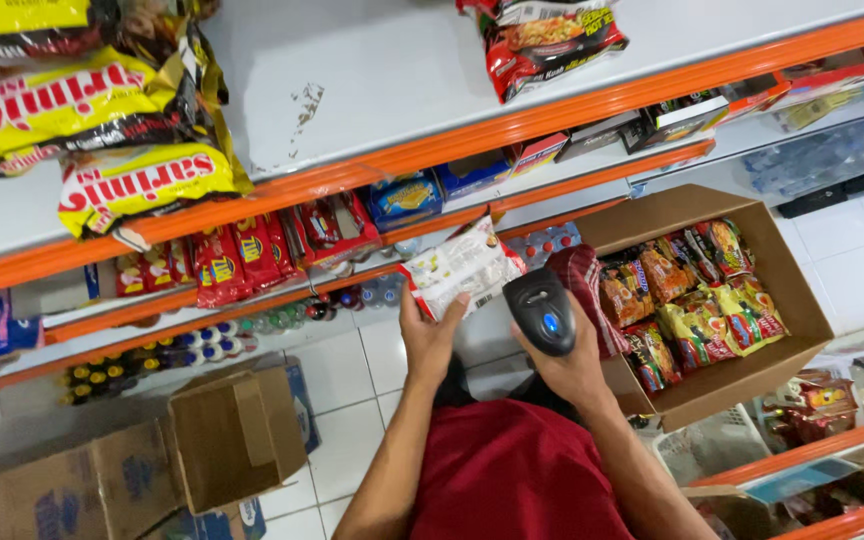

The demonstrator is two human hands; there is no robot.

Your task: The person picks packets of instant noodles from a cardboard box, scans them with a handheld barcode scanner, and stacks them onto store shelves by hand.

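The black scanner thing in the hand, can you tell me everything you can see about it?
The scanner is a small handheld one, black and rounded, probably plastic, with a round blue glowing button on top. The right hand grips it from below. Its head lies close beside the white noodle packet held up by the left hand, above the white floor tiles.

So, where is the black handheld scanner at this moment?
In the head view, the black scanner is in the right hand, between the white packet and the open cardboard box.

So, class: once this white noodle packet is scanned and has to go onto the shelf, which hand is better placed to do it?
Probably the left hand: it already grips the white packet, nearest the orange-edged shelf. The right hand is occupied with the black scanner.
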